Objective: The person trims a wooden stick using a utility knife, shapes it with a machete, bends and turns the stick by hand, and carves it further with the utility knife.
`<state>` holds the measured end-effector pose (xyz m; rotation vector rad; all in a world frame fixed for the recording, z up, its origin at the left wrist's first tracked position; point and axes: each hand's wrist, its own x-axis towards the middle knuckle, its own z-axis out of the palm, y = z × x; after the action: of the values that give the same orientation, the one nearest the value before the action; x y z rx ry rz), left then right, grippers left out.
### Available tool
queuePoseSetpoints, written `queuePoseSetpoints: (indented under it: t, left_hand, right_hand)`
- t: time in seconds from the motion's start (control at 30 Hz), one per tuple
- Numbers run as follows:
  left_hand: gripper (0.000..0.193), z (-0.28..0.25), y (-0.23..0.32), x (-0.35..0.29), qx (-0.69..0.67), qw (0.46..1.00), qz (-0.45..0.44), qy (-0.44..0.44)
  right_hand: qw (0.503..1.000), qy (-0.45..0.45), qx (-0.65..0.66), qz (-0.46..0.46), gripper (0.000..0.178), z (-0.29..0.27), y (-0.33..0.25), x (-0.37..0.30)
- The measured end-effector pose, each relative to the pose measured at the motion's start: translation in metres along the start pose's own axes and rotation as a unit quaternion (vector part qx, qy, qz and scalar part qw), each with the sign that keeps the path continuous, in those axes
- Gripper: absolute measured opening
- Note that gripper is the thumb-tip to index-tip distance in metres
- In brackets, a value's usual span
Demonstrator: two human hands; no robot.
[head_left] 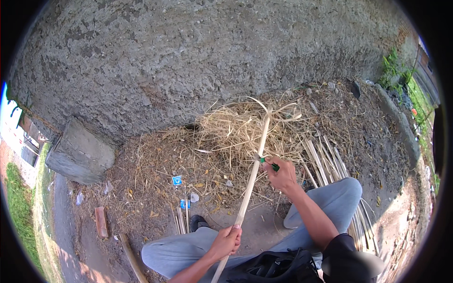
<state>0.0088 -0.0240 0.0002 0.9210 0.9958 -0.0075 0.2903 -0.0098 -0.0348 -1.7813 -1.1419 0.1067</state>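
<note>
A long pale strip of bamboo or wood (pixel 252 184) runs slantwise from my lap up toward the wall. My left hand (pixel 226 242) is closed around its lower part. In my right hand (pixel 281 174) is a green-handled knife (pixel 270 164), gripped in closed fingers. Its small dark blade meets the strip about midway along, though the fingers hide part of the tool. Thin curled shavings (pixel 283 112) hang at the strip's far end. Beyond it lies a heap of straw-coloured shavings (pixel 231 127) against the wall.
A rough grey wall (pixel 188 61) rises ahead. Several pale strips (pixel 325 162) lie beside my right knee, with a few more (pixel 180 220) near my left shoe (pixel 199 222). A concrete block (pixel 81 153), a brick piece (pixel 101 221) and a wooden stick (pixel 132 258) are to the left.
</note>
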Motion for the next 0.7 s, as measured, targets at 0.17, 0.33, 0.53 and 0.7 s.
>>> queuePoseSetpoints:
  t: [0.17,0.33,0.53,0.7]
  left_hand:
    - [0.032,-0.012,-0.004,0.006,0.002,1.000,0.014,-0.017]
    - [0.032,-0.020,0.003,0.009,-0.071,0.996,0.020,-0.045]
    - [0.034,-0.022,0.004,0.003,-0.091,0.995,0.029,-0.034]
    - [0.031,-0.021,-0.009,0.003,-0.099,0.992,0.002,-0.076]
  right_hand:
    - [0.994,0.016,0.072,0.086,0.019,0.002,-0.008,-0.003]
    - [0.983,-0.088,0.157,-0.022,0.014,-0.002,-0.039,-0.041]
    - [0.975,-0.190,0.050,-0.104,0.012,-0.004,-0.070,-0.069]
    - [0.993,-0.082,0.030,-0.081,0.013,0.005,-0.040,-0.048]
